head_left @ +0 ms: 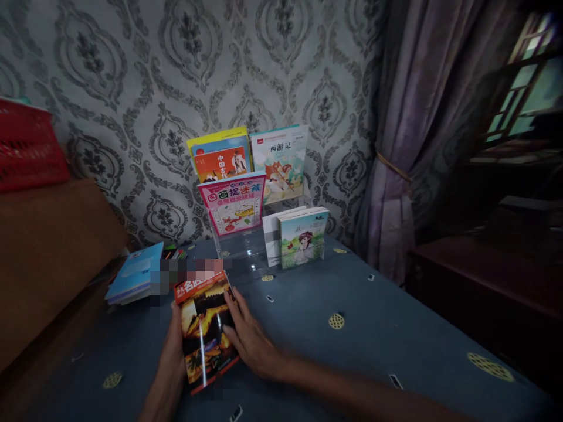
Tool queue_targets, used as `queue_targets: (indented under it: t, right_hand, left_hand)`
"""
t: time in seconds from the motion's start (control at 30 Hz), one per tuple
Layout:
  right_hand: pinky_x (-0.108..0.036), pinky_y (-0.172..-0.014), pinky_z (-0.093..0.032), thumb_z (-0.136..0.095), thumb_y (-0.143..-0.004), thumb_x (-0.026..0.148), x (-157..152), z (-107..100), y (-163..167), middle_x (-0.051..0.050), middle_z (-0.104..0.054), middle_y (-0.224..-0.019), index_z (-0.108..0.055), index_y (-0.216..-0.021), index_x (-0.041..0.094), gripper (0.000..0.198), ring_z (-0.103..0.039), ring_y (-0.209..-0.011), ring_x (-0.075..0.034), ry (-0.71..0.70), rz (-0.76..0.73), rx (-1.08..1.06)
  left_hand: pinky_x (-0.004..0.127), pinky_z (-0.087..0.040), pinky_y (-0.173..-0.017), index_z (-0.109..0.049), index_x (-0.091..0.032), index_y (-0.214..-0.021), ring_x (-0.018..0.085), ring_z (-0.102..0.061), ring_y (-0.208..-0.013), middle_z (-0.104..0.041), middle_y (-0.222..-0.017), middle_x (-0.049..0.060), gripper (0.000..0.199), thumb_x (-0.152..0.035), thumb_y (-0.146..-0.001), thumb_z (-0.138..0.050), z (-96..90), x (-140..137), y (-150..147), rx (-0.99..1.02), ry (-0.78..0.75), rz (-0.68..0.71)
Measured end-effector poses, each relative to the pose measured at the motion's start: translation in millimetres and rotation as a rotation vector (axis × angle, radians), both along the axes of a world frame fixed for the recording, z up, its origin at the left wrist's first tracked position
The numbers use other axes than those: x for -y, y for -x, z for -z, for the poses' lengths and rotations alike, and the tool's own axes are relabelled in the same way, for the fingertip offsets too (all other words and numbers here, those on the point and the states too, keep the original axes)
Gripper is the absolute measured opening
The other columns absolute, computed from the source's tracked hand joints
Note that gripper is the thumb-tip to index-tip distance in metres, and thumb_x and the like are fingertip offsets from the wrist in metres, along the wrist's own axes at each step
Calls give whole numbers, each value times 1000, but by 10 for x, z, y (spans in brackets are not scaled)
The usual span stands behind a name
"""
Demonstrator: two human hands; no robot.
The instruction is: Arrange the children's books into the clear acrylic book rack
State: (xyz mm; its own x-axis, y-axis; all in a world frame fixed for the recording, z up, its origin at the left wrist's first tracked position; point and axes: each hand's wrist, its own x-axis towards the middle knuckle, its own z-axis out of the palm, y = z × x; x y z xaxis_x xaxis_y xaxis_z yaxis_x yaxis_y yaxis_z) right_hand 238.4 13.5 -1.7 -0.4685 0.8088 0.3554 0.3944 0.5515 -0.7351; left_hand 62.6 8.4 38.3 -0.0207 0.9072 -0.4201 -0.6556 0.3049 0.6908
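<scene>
Head view: glossy red-banded paperback [204, 337] at 7 o'clock, tilted, gripped between person's two hands. Left hand [173, 346] clasps paperback's 9 o'clock edge; right hand [254, 346] holds 3 o'clock edge, fingers [234, 302] across cover. Clear book stand [288, 205] at paperback's 1 o'clock, bearing 西游记 book [280, 161]; blue-covered books [134, 272] at paperback's 10 o'clock, on pineapple-print tablecloth [303, 334].

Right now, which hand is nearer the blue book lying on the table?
Left. The left hand is in front of the blue book and to its right; the right hand is farther right, on the right side of the held book.
</scene>
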Motion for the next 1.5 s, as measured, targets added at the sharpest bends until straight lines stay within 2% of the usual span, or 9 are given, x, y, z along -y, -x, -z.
queue_targets:
  t: [0.2,0.3,0.47,0.6,0.8,1.0,1.2,1.33,1.5]
  right_hand:
    - [-42,-113,-39,-43,-99,21,-288,-93,22,-10,-47,-145,-24,-156,30,62,-46,-134,-22,-91,-16,-217]
    - [-41,-107,-43,-46,-96,18,-468,-264,-13,-8,-58,-133,-37,-150,31,56,-53,-124,-22,-156,-9,-305]
    - [-40,-101,-45,-55,-85,12,-760,-711,-102,-5,-61,-129,-50,-134,28,52,-58,-116,-23,-140,-41,-338]
    - [-33,-83,-47,-56,-83,13,-881,-986,-205,0,-66,-103,-54,-119,29,40,-62,-94,-20,-93,-9,-321]
    - [-27,-69,-42,-53,-78,12,-1015,-1090,-442,5,-55,-80,-51,-97,26,24,-54,-75,-15,-122,5,-347]
    - [-27,-63,-51,-51,-79,16,-1249,-1154,-520,2,-50,-85,-44,-94,26,19,-52,-74,-15,-55,-54,-554]
    - [-29,-67,-52,-52,-82,21,-1419,-1403,-538,0,-49,-89,-46,-95,25,15,-52,-80,-17,-127,-120,-640]
    - [-28,-72,-46,-55,-85,23,-1448,-1584,-674,0,-51,-88,-49,-95,24,12,-51,-82,-17,-243,-88,-645]
    - [-28,-72,-42,-55,-88,28,-1492,-1809,-904,0,-51,-87,-49,-94,23,11,-50,-78,-15,-319,-98,-638]
  left_hand:
    - [50,-59,-89,-56,-17,-137,29,-76,-90,-76,-106,15,57,-55,-97,-40,-146,-256,59,-134,-85,-137]
    - [48,-58,-91,-56,-19,-137,27,-75,-91,-77,-106,13,53,-51,-99,-38,-271,-409,53,-198,-160,-216]
    - [46,-58,-92,-58,-23,-135,25,-75,-92,-76,-109,12,55,-57,-98,-36,-559,-650,-7,-220,-265,-256]
    - [42,-59,-89,-59,-23,-133,22,-76,-90,-77,-106,9,50,-53,-100,-36,-680,-816,-8,-279,-348,-258]
    - [37,-62,-76,-66,-18,-120,25,-75,-84,-78,-87,7,52,-59,-91,-49,-755,-951,-21,-579,-441,-155]
    - [34,-59,-67,-72,-14,-95,27,-70,-78,-76,-79,7,68,-78,-73,-57,-1132,-924,-130,-999,-707,13]
    - [24,-53,-62,-69,-19,-84,19,-64,-68,-71,-73,1,52,-68,-82,-50,-1456,-828,-226,-1341,-786,-202]
    - [23,-45,-50,-66,-21,-79,16,-58,-54,-66,-61,-2,45,-61,-85,-47,-1555,-802,-340,-1541,-846,-313]
    - [23,-43,-52,-65,-22,-77,17,-61,-56,-70,-65,-2,40,-57,-86,-46,-1645,-844,-539,-1628,-923,-429]
